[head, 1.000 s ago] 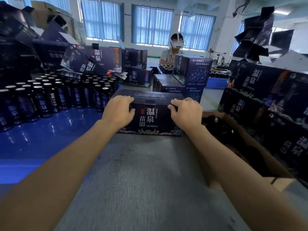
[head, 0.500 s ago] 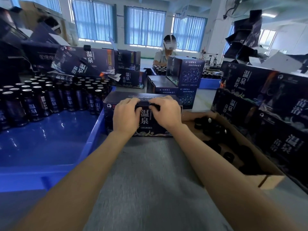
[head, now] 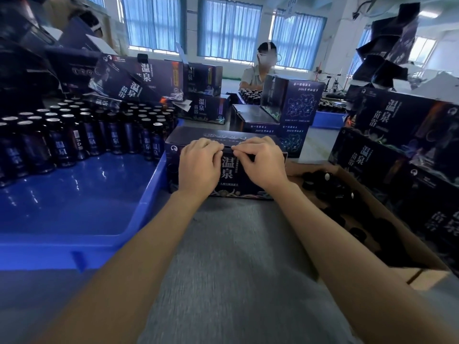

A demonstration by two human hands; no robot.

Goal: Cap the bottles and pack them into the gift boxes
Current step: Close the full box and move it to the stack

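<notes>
The gift box (head: 227,170) sits on the grey desk (head: 236,256) straight ahead of the person, its lid down or almost down. Both hands are on it: the left hand (head: 198,165) and right hand (head: 260,162) meet at the middle of the top front edge, fingers curled over that edge and gripping the lid where its tuck flap seems to go in.

The likeliest failure here is the flap. If one hand presses harder than the other, the card could buckle or catch outside the front wall rather than slide behind it, creasing the printed face. What is inside cannot be seen, so a bottle standing high could also hold the lid up. A forward push with nothing bracing the box could slide it away towards the stacked boxes (head: 293,105) behind it.

The box lies with its long axis running left to right across the person. Its lid faces up and its printed front faces the person, with the large characters upright.

Its left end is just beside the rim of the blue tray (head: 154,194), where rows of bottles (head: 62,142) stand upright. To its right is a cardboard carton (head: 422,276) holding loose black caps (head: 327,176).
</notes>
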